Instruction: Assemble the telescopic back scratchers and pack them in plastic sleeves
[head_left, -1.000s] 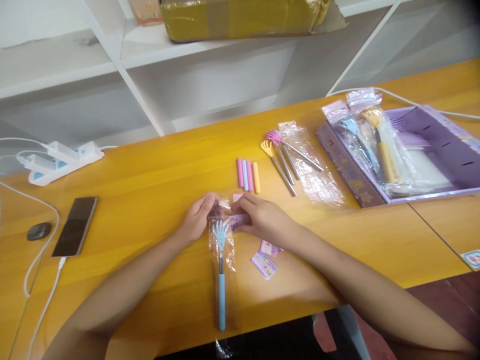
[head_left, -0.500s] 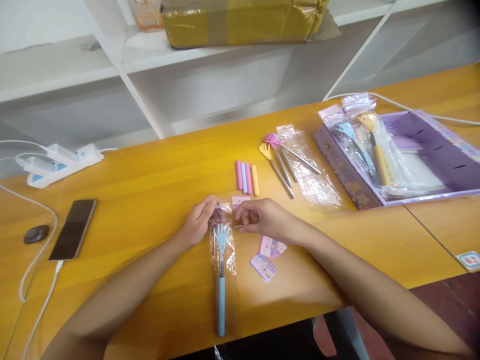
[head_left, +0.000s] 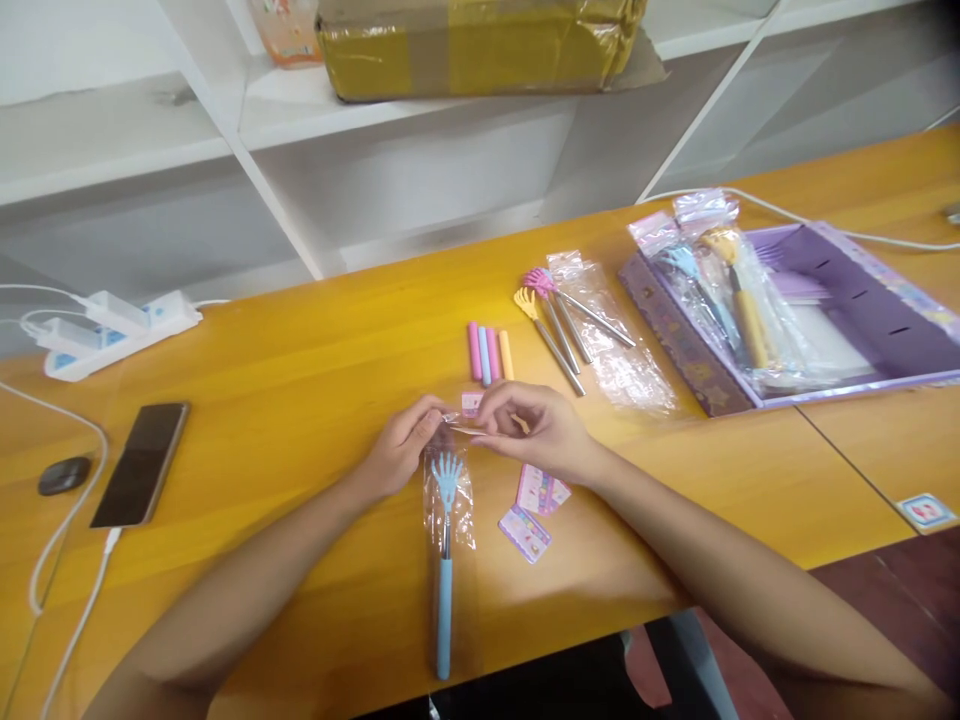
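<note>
"Beginning with the left hand (head_left: 405, 445), what does its grip show?"

"Thumb and fingers are pressed together on the mouth of a clear bag (head_left: 463, 525). Inside lies the blue scratcher (head_left: 445, 575), its hand-shaped head toward the hands and its handle toward the near edge of the table (head_left: 300, 380)."

"And the right hand (head_left: 536, 430)?"

"It pinches a thin card (head_left: 468, 431), seen nearly edge-on, at the bag's mouth; whether its tip is inside cannot be told."

"What surrounds them?"

"Printed cards (head_left: 525, 535) lie close together, nearer the person. Farther back, four coloured tubes (head_left: 484, 355) lie side by side, left of metal-stemmed scratchers (head_left: 556, 353); a purple box (head_left: 667, 340) at right holds bagged scratchers (head_left: 748, 325)."
</note>
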